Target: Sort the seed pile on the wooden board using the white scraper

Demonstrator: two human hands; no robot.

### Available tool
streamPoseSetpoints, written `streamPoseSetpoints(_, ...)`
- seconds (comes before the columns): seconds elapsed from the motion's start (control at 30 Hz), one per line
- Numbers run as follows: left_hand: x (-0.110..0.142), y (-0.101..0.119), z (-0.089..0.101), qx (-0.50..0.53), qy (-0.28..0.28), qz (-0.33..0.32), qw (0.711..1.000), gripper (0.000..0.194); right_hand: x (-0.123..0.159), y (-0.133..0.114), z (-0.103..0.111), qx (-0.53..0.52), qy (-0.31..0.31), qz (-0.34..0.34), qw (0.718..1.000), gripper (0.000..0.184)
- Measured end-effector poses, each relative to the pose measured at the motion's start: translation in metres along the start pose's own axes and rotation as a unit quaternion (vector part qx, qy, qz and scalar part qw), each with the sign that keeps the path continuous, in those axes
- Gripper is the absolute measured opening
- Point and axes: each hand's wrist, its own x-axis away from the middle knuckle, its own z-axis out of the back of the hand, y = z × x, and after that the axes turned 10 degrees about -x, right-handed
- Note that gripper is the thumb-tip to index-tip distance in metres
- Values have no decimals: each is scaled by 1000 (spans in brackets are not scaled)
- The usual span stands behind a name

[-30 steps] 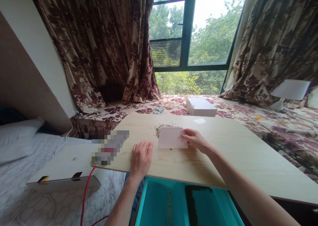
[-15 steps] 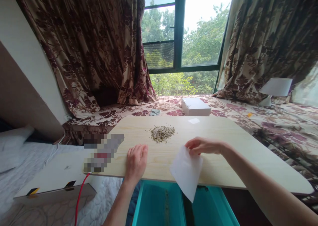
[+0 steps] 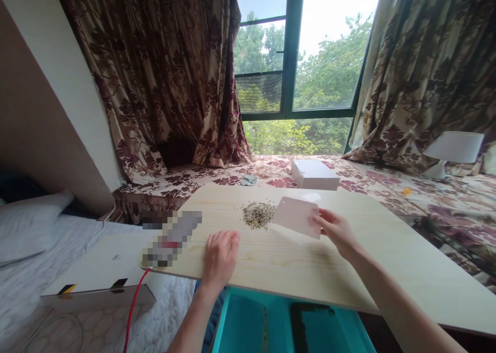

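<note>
My right hand (image 3: 336, 232) pinches the right edge of a flat white plastic scraper (image 3: 295, 216). The scraper is held tilted above the wooden tabletop, its left edge close beside a pile of small mixed grains (image 3: 259, 215). Dark and pale grains lie heaped together, with a few scattered around the pile. My left hand (image 3: 221, 254) rests palm down near the table's front edge, fingers close together and nothing visibly held. Below that edge sits a teal bin (image 3: 287, 337) with two compartments; dark matter lines part of the right one.
The pale wooden table (image 3: 387, 260) spans the front. A blurred-out item (image 3: 172, 239) lies on its left end, near a red cable (image 3: 134, 306). Behind are a white box (image 3: 315, 174), a grey cloth (image 3: 248, 180) and a lamp (image 3: 453, 149). Another white box (image 3: 96, 265) lies left.
My right hand has lifted the scraper forward from the table's front edge to beside the grain pile, turning it sideways. My left hand stays on the table. The view has shifted slightly.
</note>
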Motion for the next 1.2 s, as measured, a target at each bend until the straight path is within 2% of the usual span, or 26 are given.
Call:
streamPoseSetpoints(0.1, 0, -1, -1, -3, -1, -3, 1000, 33, 2, 14, -12, -16, 18, 5, 1000, 37)
streamPoseSetpoints(0.3, -1, -1, -1, -10, 0, -5, 1000, 32, 8, 22, -22, 20, -6, 27, 999, 33)
streamPoseSetpoints(0.47, 0, -1, -1, -10, 1, -5, 1000, 32, 9, 22, -22, 28, -11, 27, 999, 32)
streamPoseSetpoints(0.7, 0, 0, 0, -15, -4, -2, 1000, 31, 11, 20, -20, 13, 19, 19, 1000, 30)
streamPoseSetpoints(0.9, -1, -1, -1, -25, 6, -8, 1000, 29, 15, 19, -19, 26, 11, 13, 1000, 32)
streamPoseSetpoints(1.2, 0, -1, -1, -17, 0, -7, 1000, 30, 10, 23, -17, 34, 35, 33, 998, 33)
